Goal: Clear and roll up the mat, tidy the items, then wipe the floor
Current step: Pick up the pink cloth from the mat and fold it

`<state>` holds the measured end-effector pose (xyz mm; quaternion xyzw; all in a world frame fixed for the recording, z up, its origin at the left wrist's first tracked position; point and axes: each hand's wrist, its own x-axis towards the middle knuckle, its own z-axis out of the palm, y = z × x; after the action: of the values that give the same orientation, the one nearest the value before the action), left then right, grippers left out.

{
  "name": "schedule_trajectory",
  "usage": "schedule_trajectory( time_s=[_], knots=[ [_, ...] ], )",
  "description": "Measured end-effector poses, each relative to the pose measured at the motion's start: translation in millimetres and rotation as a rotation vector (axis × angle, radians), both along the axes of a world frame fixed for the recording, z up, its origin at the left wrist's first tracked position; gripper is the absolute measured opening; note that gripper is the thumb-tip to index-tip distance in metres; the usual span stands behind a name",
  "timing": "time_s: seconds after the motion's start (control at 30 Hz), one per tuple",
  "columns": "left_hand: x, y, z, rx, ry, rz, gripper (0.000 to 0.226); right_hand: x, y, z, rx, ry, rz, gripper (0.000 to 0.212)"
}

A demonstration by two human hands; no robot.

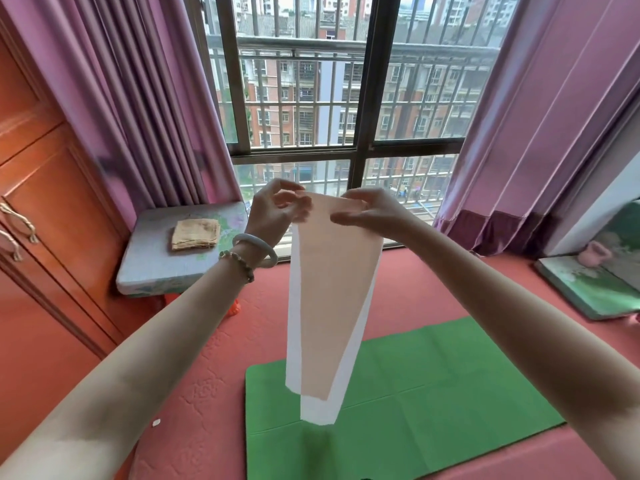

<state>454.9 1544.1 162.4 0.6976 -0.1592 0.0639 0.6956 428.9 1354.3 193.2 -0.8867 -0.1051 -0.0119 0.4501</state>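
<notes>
Low in the frame, nearest me, the flat green rectangular foam mat [433,386] lies unrolled on the salmon-red embossed floor [207,375]. The part I can see has nothing on it. A small white scrap [156,423] sits on the floor to its left.

Above the mat, at centre frame, hangs a long folded peach-and-white cloth strip [332,289]. The left hand [277,209] and the right hand [367,211] hold it up, the fingers of both pinching its top edge.

I'd say clearing the mat is about done. Folding and putting away this strip, rolling the mat and wiping the floor are all left to do.

Further back at left, a grey cushioned stool [152,258] carries a folded yellow towel [195,234]. It may serve for the wiping. At the right edge lies a green floor cushion [595,289]. Neither touches the mat, so nothing blocks rolling it. Beyond are purple curtains [138,98] and a barred window [346,98].
</notes>
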Motion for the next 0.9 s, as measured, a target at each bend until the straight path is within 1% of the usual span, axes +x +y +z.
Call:
schedule_trajectory(
  time_s=[0.03,0.07,0.13,0.17,0.2,0.23,0.3,0.33,0.4,0.43,0.5,0.57,0.6,0.63,0.7,0.77,0.83,0.87,0.9],
  knots=[
    [0.9,3.7,-6.2,-0.007,0.028,-0.020,0.026,0.1,4.0,1.9,0.021,-0.042,-0.013,0.007],
    [0.7,7.3,-14.5,-0.018,0.069,-0.070,0.039,0.5,7.5,4.9,0.056,-0.070,-0.019,0.002],
    [-1.7,13.0,-40.2,-0.057,0.170,-0.210,0.071,1.6,12.3,16.0,0.139,-0.099,0.006,0.013],
    [-3.3,15.2,-56.9,-0.045,0.214,-0.259,0.085,0.7,14.0,24.0,0.172,-0.109,0.029,0.016],
    [-6.0,17.1,-74.5,0.007,0.250,-0.293,0.092,-1.2,15.4,33.2,0.190,-0.117,0.054,0.016],
    [-9.1,18.8,-92.8,0.096,0.284,-0.321,0.093,-3.2,16.4,42.8,0.189,-0.122,0.071,0.015],
    [-17.7,19.7,-127.6,0.295,0.371,-0.386,0.085,-8.5,17.7,61.0,0.160,-0.129,0.085,0.010],
    [-22.1,18.4,-143.3,0.364,0.424,-0.421,0.085,-11.0,17.3,69.5,0.152,-0.135,0.082,0.009],
    [-31.2,14.0,-170.5,0.432,0.538,-0.465,0.091,-14.1,13.9,87.0,0.155,-0.169,0.058,0.011],
    [-35.6,10.6,-181.8,0.447,0.581,-0.494,0.090,-14.5,11.4,96.2,0.160,-0.195,0.039,0.011],
    [-45.6,2.0,-197.1,0.519,0.628,-0.549,0.075,-13.3,3.2,112.4,0.169,-0.230,-0.035,0.012],
    [-53.0,-2.2,-203.3,0.628,0.661,-0.515,0.045,-5.5,-10.6,118.0,0.130,-0.262,-0.146,0.016],
    [-54.9,-2.5,-204.5,0.664,0.659,-0.506,0.034,0.9,-18.8,115.2,0.098,-0.276,-0.213,0.017],
    [-56.3,-2.8,-202.7,0.673,0.642,-0.530,0.030,8.7,-28.6,108.5,0.082,-0.276,-0.284,0.015],
    [-60.5,-3.3,-192.5,0.623,0.593,-0.596,0.026,25.5,-49.5,87.7,0.082,-0.227,-0.418,0.007],
    [-64.5,-5.1,-174.3,0.509,0.590,-0.607,0.023,38.8,-67.5,60.6,0.095,-0.090,-0.444,0.036],
    [-64.5,-8.7,-158.3,0.388,0.611,-0.615,0.023,39.5,-73.5,32.1,0.065,0.054,-0.399,0.069],
    [-63.7,-11.1,-151.0,0.323,0.638,-0.620,0.022,37.1,-73.1,15.5,-0.004,0.095,-0.379,0.080],
    [-60.5,-13.0,-146.7,0.233,0.685,-0.617,0.021,34.4,-72.6,-2.9,-0.084,0.117,-0.361,0.084]
  ],
)
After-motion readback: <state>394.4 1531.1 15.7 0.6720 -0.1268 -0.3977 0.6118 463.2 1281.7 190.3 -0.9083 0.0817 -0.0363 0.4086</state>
